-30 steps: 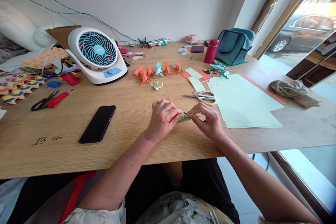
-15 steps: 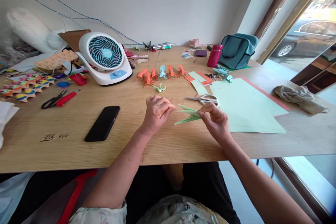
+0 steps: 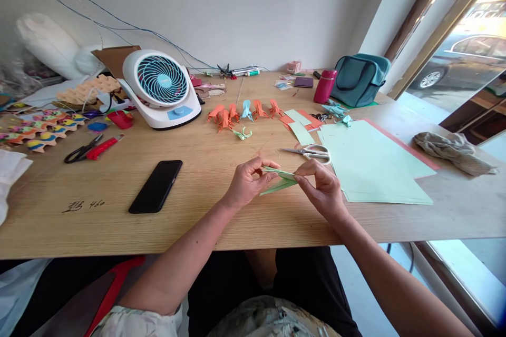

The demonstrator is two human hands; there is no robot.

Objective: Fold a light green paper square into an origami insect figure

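A folded piece of light green paper (image 3: pixel 281 181) with several pointed strips is held above the table between my two hands. My left hand (image 3: pixel 250 181) pinches the strips at their left ends between thumb and fingers. At the other end, my right hand (image 3: pixel 322 189) grips the paper between thumb and forefinger. One lower strip points down-left, outside the left hand's pinch. White-handled scissors (image 3: pixel 316 152) lie just beyond my right hand. Farther back stand several folded orange paper figures (image 3: pixel 224 117), a blue one (image 3: pixel 246 109) and a small green one (image 3: pixel 242 134).
Large light green sheets (image 3: pixel 375 163) lie to the right, with cut green pieces (image 3: pixel 301 131) behind. On the left are a black phone (image 3: pixel 156 187), a red-handled cutter (image 3: pixel 103 147) and a white fan (image 3: pixel 162 87). A pink bottle (image 3: pixel 325 86) and teal bag (image 3: pixel 359 80) stand at the back right.
My left hand has moved right and down onto the green paper and now pinches its strips, which are pressed closer together. The right hand keeps its grip, slightly lower.
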